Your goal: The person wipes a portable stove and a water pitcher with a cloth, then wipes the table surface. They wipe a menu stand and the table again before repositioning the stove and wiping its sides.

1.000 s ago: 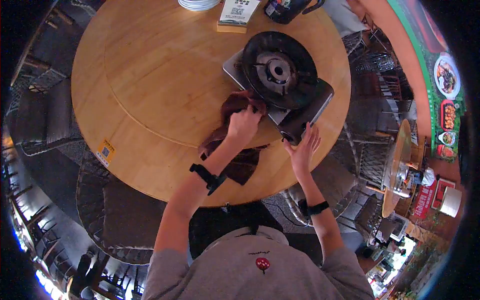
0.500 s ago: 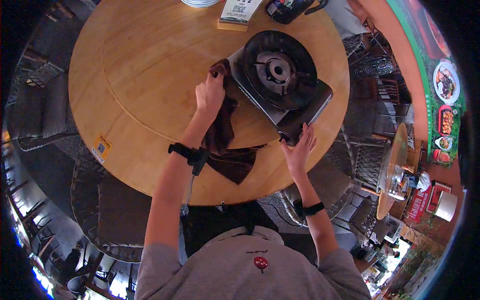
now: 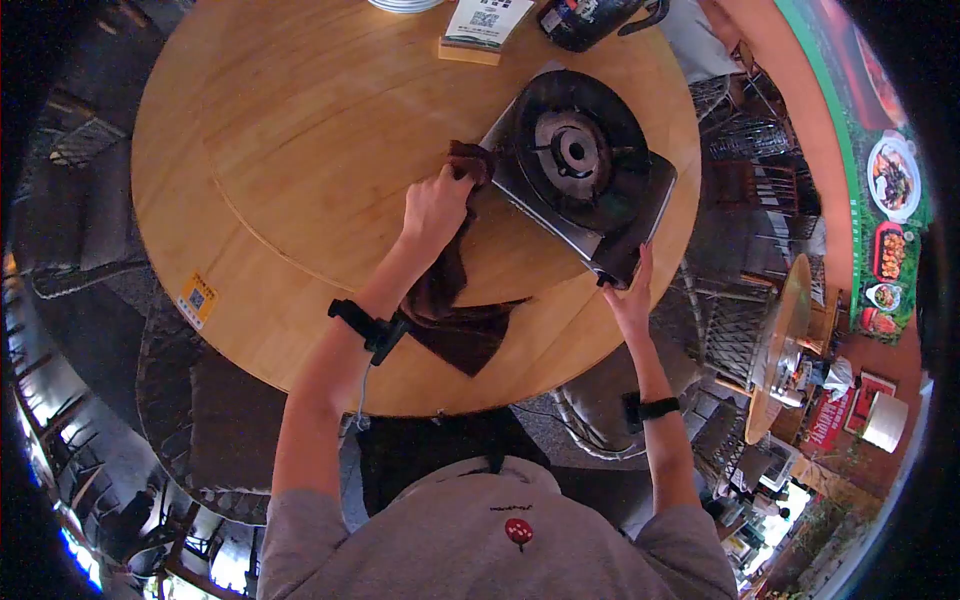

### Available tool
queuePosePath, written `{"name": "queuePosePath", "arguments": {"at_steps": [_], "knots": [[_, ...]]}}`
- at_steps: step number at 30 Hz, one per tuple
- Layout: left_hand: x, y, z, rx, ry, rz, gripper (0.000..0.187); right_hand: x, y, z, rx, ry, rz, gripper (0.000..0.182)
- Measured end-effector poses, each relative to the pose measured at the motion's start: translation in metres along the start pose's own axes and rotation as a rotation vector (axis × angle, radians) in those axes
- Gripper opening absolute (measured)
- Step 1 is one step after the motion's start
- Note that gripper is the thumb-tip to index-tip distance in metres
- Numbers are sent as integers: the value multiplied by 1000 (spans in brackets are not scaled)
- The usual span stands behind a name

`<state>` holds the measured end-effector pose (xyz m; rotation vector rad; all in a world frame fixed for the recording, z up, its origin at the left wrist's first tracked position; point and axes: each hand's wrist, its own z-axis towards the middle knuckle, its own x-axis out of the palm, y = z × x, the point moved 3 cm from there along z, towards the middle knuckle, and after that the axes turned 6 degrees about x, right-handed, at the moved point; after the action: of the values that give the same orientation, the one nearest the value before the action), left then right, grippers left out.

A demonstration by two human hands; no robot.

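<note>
A portable gas stove (image 3: 640,195) with a round black burner pan stands at an angle on the right half of the round wooden table (image 3: 300,130). My left hand (image 3: 437,208) is closed on a dark brown cloth (image 3: 445,285), and the bunched end of it touches the stove's left side. The rest of the cloth trails down across the tabletop toward the near edge. My right hand (image 3: 631,300) grips the stove's near corner by the control knob, with fingers along its front face.
A sign stand with a QR code (image 3: 485,25), a dark pitcher (image 3: 585,22) and stacked white plates (image 3: 404,4) are at the table's far side. A yellow sticker (image 3: 197,301) is on the left. Chairs (image 3: 235,430) surround the table.
The stove has shifted to the right and turned slightly, with my right hand moving along on its corner. My left hand has moved right and a little down with the cloth.
</note>
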<state>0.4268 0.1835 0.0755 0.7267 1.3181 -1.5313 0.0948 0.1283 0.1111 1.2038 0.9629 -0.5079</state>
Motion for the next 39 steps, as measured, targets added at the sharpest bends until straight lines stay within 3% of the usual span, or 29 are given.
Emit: {"name": "queuePosePath", "arguments": {"at_steps": [9,14,18,21,27,32,36,39], "knots": [[1,2,31,-49,92,5,22,-1,-10,24,-20,21,14,82],[6,8,51,-147,109,-73,22,-3,-22,36,-91,28,-42,90],[11,16,45,-19,124,-104,23,-8,-31,45,-76,64,121,88],[5,5,21,102,134,-90,22,-16,-45,55,-95,81,68,88],[-2,-9,12,149,216,-4,18,-29,-38,64,-116,92,-278,83],[9,0,46,190,30,-58,18,-19,-22,34,-48,-149,-134,71],[19,-1,58,132,83,-40,20,-10,-7,5,-10,-271,-147,58],[20,-3,47,161,77,-37,22,13,12,-6,-82,-138,-57,38]]}}
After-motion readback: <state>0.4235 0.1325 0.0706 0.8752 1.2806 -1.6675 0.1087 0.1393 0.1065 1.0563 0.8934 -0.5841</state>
